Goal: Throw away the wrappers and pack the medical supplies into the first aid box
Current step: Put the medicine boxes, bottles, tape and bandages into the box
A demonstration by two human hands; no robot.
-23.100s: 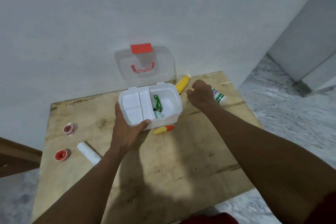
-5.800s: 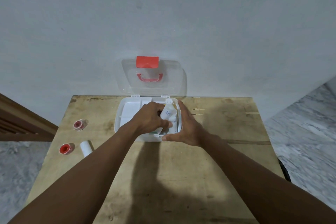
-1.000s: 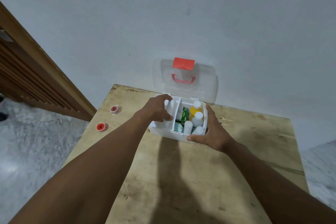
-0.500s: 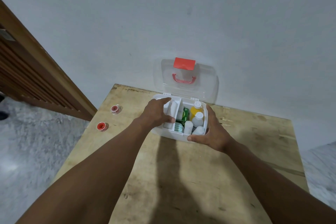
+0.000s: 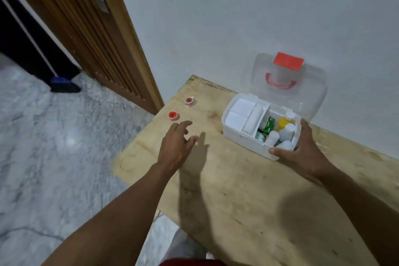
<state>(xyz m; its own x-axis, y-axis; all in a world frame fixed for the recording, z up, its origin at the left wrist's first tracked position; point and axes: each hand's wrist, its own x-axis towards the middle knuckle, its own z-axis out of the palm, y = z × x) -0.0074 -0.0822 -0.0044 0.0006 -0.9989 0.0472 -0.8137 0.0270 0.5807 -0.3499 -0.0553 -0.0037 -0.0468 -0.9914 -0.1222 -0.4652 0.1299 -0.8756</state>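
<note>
White first aid box (image 5: 244, 134), clear lid up | right hand (image 5: 302, 149) grips corner | left hand (image 5: 176, 146) spread, seemingly empty

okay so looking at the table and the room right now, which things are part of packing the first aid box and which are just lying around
Part of the job:
- first aid box, lid open
- two small red tape rolls on the table
- white roll in the tray
- bottles inside the box
- left hand, right hand

Just lying about:
- wooden door
- dark blue object on the floor

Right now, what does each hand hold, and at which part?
Left hand: nothing, open. Right hand: the first aid box, gripped at its near right corner.
</note>
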